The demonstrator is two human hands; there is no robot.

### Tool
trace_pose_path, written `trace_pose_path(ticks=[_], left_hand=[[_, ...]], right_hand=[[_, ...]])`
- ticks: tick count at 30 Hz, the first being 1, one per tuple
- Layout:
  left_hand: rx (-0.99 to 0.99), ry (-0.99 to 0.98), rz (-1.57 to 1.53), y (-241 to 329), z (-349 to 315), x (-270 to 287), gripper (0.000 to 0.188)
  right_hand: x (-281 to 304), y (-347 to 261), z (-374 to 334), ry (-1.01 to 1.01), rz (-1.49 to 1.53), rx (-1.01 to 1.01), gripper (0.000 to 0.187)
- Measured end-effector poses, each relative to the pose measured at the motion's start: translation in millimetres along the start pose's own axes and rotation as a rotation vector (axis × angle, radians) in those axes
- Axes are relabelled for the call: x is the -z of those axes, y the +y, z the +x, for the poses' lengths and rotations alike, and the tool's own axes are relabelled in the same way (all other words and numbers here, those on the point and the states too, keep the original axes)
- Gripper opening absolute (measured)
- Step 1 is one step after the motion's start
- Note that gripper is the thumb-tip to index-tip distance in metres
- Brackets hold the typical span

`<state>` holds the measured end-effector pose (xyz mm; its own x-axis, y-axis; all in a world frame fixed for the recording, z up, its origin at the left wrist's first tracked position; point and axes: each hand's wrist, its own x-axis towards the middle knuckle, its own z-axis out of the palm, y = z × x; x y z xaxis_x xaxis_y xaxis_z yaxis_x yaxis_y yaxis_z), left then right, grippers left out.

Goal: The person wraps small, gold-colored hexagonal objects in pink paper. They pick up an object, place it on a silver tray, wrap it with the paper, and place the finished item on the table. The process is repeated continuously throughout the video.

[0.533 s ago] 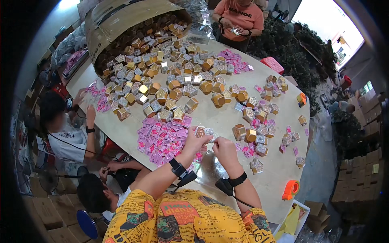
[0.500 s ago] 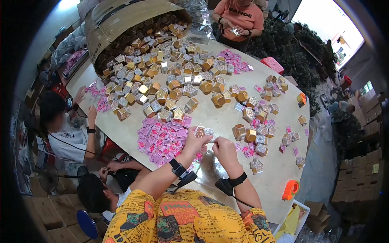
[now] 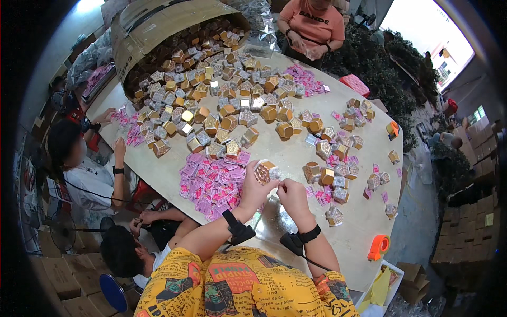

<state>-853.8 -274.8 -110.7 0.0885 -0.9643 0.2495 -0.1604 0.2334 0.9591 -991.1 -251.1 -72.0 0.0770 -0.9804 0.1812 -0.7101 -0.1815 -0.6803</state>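
My left hand [image 3: 254,189] is closed around a small gold pentagonal box [image 3: 262,173] with clear plastic about part of it. The box is held tilted above the table, its patterned face showing. Close beside it, my right hand [image 3: 292,198] has its fingers pinched together near the plastic; whatever they hold is hidden. To the left of my left hand lies a heap of small pink packets [image 3: 206,185]. Loose gold boxes, several in clear wrap [image 3: 327,176], sit right of my right hand among pink packets.
A big tipped carton [image 3: 174,26] spills a mass of gold boxes [image 3: 211,100] across the far table. An orange tape dispenser [image 3: 378,247] stands near the right edge. Co-workers sit at the left; a person in an orange shirt [image 3: 311,24] stands beyond the far edge.
My left hand has turned the box so more of its gold face shows. My right hand stays almost in place. The far person's hands have moved lower.
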Motion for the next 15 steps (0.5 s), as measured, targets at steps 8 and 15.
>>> trace_pose_path(ticks=[8,15], left_hand=[[0.599,-0.131,-0.42,23.0,5.0,15.2,0.069],[0.624,-0.243,-0.359,7.1,-7.8,15.6,0.074]], right_hand=[[7.2,9.6,-5.8,-0.224,0.756,-0.318,0.012],[2.8,18.6,-13.3,-0.284,0.77,-0.389,0.013]])
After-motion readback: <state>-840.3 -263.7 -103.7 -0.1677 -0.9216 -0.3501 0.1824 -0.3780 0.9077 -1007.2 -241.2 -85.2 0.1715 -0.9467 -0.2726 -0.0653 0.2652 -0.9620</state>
